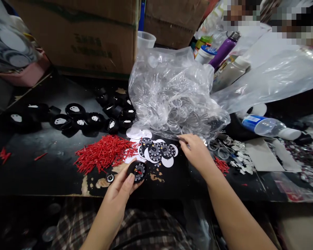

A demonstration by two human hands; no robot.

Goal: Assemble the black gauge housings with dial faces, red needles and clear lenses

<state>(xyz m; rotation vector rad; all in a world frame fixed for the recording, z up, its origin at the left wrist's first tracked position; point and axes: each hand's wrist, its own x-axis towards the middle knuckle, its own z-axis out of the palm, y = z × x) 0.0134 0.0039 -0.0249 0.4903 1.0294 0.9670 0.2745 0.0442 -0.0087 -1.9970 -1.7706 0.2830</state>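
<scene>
My left hand (120, 189) grips a small round black gauge (138, 171) with a printed dial and a red needle, near the table's front edge. My right hand (195, 151) reaches to the foot of a clear plastic bag (172, 90) full of transparent rings, fingers drawn together at the bag's edge; what they pinch is hidden. Between the hands lie several round dial faces (156, 152), some printed side up, some white. A heap of red needles (103, 152) lies to the left of them.
Several black round housings (75, 118) lie at the back left of the black table (41, 163). Cardboard boxes (83, 34) stand behind. A plastic bottle (263, 125), small white parts (240, 158) and more red needles (221, 165) lie right. Other people sit at the far right.
</scene>
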